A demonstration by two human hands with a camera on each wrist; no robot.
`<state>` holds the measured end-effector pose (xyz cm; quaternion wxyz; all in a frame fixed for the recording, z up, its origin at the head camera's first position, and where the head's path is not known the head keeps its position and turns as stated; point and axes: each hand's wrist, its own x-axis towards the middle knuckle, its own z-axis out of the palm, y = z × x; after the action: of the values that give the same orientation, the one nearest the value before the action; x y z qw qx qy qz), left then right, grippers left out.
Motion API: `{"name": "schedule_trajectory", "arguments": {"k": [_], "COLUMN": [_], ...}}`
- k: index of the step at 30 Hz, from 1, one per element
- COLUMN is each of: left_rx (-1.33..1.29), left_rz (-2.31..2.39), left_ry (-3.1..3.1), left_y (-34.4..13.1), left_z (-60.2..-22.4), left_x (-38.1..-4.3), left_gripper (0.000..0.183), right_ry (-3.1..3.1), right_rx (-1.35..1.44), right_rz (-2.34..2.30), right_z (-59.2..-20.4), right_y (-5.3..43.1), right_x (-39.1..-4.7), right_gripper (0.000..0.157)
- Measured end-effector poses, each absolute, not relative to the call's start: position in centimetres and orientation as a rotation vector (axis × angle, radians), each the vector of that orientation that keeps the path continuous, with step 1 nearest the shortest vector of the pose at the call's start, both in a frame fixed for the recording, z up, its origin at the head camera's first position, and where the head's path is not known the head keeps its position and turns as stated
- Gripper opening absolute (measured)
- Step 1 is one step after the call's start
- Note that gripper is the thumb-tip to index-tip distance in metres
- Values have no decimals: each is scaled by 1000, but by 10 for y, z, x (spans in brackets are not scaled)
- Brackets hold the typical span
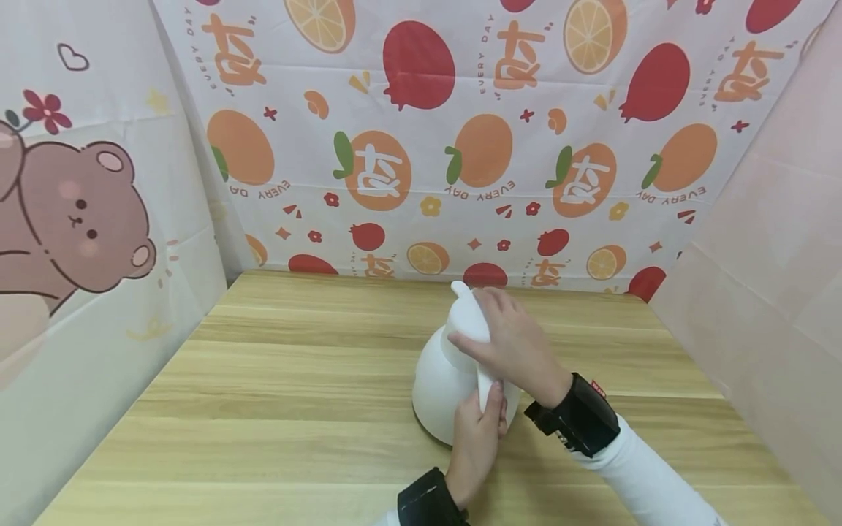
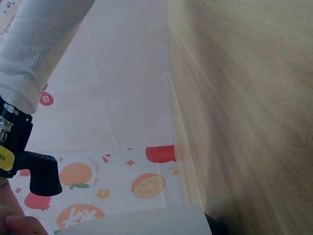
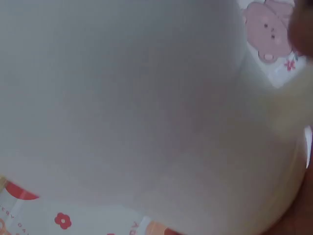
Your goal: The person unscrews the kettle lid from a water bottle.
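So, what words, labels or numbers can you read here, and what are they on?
"EVERY DAY": repeated on the fruit-patterned cloth.
Large stylised characters, same cloth: I can't read them surely.
Red tag and pale marks, right wrist's black strap: too small to read.
Yellow label, left wrist view: cut off by the frame edge, unclear.
White jug: no text visible.

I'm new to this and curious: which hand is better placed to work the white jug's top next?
Probably the right hand: it touches the top of the white jug, while the left hand holds the handle lower down.
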<state>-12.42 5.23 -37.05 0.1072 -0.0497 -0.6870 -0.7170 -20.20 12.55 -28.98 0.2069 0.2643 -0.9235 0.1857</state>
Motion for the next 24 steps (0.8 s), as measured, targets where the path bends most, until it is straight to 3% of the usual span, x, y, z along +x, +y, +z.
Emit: {"name": "schedule_trajectory", "arguments": {"k": [7,18,24], "left_rx": [-153,-166,-174], "left_rz": [-2094,-2088,-2093], "left_ry": [-2005,-2032,-2041], "left_y": [52,52,52], "left_z": [-370,-371,-372], "left_x": [-124,-125,-126], "left_gripper": [47,50,50], "right_ry": [-2589,-2542,-2571], "right_rx": [718,1144,1202], "right_rz": [564,551,524], "right_z": [-292,-287,-284], "right_y": [124,147,150], "right_x": [-203,-226,-230], "right_gripper": [67,66,68]}}
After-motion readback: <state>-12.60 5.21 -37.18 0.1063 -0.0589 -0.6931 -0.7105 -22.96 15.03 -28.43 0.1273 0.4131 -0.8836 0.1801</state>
